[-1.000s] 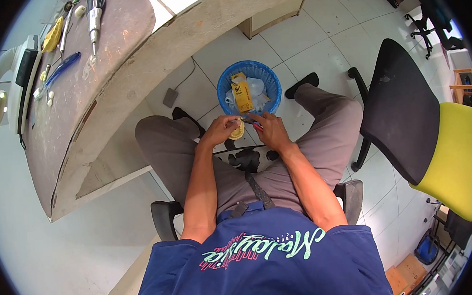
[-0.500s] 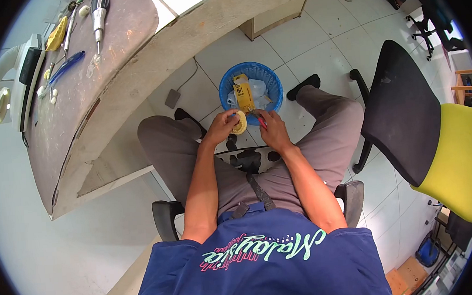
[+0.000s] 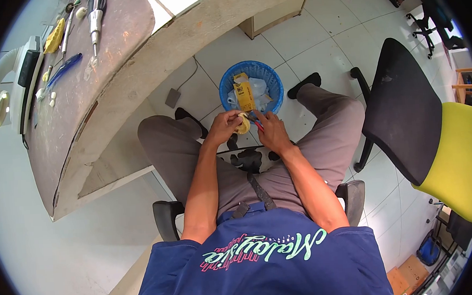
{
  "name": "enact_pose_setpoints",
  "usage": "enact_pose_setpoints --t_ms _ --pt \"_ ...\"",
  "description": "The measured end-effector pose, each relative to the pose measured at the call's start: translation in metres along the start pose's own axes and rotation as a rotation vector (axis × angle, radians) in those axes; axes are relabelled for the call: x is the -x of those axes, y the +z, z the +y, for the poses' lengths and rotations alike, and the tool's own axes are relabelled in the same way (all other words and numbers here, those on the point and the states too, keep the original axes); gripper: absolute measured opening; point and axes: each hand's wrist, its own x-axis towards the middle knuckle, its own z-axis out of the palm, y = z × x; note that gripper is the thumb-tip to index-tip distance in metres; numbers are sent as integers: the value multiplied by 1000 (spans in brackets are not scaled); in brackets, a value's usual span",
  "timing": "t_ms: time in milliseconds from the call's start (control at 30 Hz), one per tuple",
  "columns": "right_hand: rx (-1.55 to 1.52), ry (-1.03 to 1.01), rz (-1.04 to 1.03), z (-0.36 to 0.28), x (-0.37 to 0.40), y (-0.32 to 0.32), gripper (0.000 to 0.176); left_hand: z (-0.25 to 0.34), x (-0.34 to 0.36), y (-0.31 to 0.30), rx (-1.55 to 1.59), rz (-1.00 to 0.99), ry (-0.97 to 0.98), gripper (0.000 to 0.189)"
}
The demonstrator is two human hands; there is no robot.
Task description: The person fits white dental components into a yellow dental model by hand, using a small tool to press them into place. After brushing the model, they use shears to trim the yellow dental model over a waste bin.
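My left hand (image 3: 223,127) is closed on a pale yellow, rounded piece (image 3: 242,124), which looks like a plaster cast. In my right hand (image 3: 273,133) is a red-handled tool (image 3: 259,125), its metal end up against the right side of the yellow piece. Both hands are between my knees, just above the near rim of a blue bin (image 3: 278,85). A yellow box (image 3: 243,93) and crumpled clear plastic lie in the bin. The tool's exact tip is too small to make out.
A worn workbench (image 3: 116,41) curves along the upper left, bearing a rotary handpiece (image 3: 96,18), a blue pen-like item (image 3: 65,70) and small tools. To the right stands a black and lime-green chair (image 3: 406,110). A plug with a cable (image 3: 172,98) lies on the floor.
The tool in my right hand has moved left against the yellow piece, and my hands are closer together. The yellow piece has turned slightly in my left hand.
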Motion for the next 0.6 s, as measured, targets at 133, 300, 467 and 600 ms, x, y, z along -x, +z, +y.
enact_pose_setpoints --t_ms 133,300,467,600 --pt "-72 43 -35 -1 -2 0 43 -4 -1 -2 17 3 -37 30" --pt "-23 114 -137 4 -5 8 30 -13 -5 -1 -22 9 -30 32" --pt "-112 43 36 9 -6 5 40 -11 -4 -3 46 30 -26 32" --pt "-93 -2 29 8 -2 6 53 -3 -1 -2 41 -17 -6 32"
